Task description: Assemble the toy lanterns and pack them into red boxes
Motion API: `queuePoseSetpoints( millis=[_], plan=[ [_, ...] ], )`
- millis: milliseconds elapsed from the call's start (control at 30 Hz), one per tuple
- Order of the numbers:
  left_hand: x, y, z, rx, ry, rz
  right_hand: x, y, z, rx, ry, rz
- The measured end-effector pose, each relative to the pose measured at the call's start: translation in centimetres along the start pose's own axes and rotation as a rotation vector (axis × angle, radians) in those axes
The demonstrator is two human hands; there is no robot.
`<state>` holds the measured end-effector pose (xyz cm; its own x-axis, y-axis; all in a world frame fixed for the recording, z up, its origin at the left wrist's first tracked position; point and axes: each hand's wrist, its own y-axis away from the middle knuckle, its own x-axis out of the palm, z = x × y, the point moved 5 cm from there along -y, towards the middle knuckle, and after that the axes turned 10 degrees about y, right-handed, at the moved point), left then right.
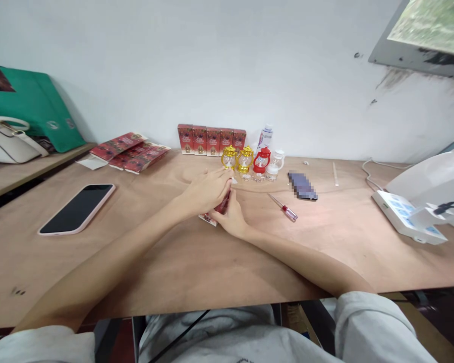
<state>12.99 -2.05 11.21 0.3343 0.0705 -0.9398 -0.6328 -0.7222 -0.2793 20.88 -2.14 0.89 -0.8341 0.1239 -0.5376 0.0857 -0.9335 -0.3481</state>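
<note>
Near the middle of the wooden table, my right hand (231, 214) is closed round a small red box (223, 203), whose pale lower end flap (208, 219) sticks out toward me. My left hand (208, 190) lies over the box's far end, its fingers pressed together against it; much of the box is hidden by both hands. Just beyond them stand two gold lanterns (245, 160), a red lantern (262, 160) and a white lantern (275, 162). Small metal and clear pieces (252, 178) lie in front of the lanterns.
Several upright red boxes (213, 141) and a bottle (265, 137) stand by the wall. Flat red packaging (136, 154) and a phone (77, 209) are at left. To the right are a screwdriver (284, 207), a dark pixelated object (302, 185) and a power strip (408, 217).
</note>
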Motion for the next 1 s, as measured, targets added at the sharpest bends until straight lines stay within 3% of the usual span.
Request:
queuePoseSetpoints(
  millis=[233,467,667,800,1000],
  plan=[
    [-0.1,1.2,0.4,0.075,0.009,0.18,0.2,-0.1,-0.1,-0.045,0.009,0.006],
    [0.3,1.5,0.6,0.084,-0.044,0.194,0.4,-0.1,0.0,-0.051,-0.016,0.009],
    [0.4,1.8,0.9,0.129,-0.141,0.121,0.7,0.1,0.3,-0.037,0.019,0.13],
    [0.5,1.8,1.9,0.241,-0.144,0.076,1.1,0.0,0.3,-0.09,0.044,0.206],
    [-1.8,4.0,4.0,0.26,-0.07,-0.114,3.6,-4.0,-0.3,-0.109,-0.021,0.121]
  ],
)
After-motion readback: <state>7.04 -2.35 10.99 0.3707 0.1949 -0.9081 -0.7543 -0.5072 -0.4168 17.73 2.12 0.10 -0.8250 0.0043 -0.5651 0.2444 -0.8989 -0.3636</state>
